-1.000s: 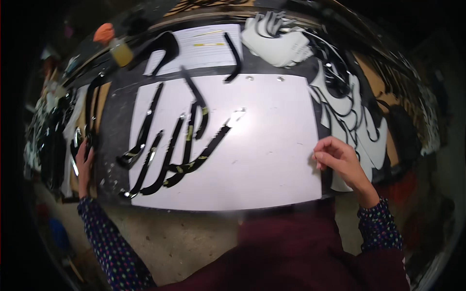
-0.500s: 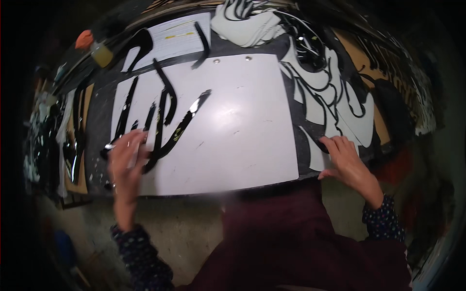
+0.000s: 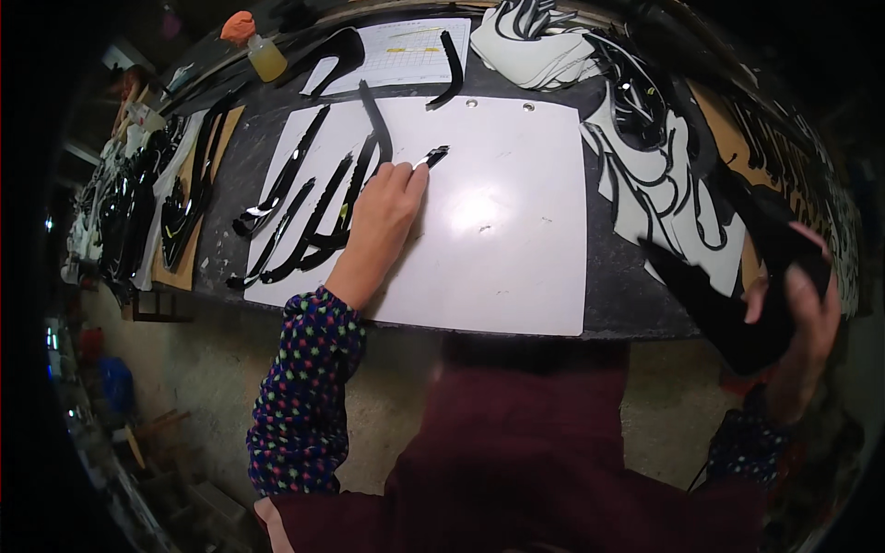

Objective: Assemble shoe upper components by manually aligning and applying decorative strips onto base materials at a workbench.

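your dark workbench (image 3: 608,313) carries a white sheet (image 3: 498,230) under your left hand (image 3: 383,217), with glossy black strips (image 3: 295,207) just left of it. a pile of black-and-white cutouts (image 3: 654,175) lies between your hands, and a small yellow bottle (image 3: 265,57) stands far beyond your left hand.

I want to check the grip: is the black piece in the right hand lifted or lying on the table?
Lifted. The right hand holds the black piece beyond the table edge.

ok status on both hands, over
Left hand flat on glossy black strips on the white sheet. Right hand grips a black cut piece. Nothing obstructing.
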The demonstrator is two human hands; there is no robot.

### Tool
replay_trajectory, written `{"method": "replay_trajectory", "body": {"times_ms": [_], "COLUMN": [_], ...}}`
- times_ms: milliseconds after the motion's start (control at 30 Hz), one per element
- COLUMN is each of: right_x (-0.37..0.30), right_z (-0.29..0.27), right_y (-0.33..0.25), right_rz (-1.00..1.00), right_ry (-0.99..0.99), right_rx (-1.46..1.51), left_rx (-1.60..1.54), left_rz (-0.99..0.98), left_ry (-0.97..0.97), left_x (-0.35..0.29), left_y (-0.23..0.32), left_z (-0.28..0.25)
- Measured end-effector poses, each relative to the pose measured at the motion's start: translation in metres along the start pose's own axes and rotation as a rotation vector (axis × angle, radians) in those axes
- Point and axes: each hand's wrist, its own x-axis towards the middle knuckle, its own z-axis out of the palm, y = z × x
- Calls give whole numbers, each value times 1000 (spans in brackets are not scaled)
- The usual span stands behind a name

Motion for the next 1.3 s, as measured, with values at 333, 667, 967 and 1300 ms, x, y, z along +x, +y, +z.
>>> {"method": "replay_trajectory", "body": {"times_ms": [333, 667, 967, 1300], "right_x": [76, 97, 97, 87], "right_z": [116, 160, 176, 175], "right_y": [96, 102, 84, 84], "right_rz": [562, 218, 265, 578], "right_ry": [-827, -872, -1011, -899], "right_rx": [360, -38, -153, 12], "left_rx": [-105, -438, -486, -512], "left_rz": [22, 92, 70, 53], "left_ry": [-84, -74, -65, -172], "left_x": [-15, -51, -51, -50], "left_y": [6, 19, 33, 34], "left_z": [-15, -48, -39, -43]}}
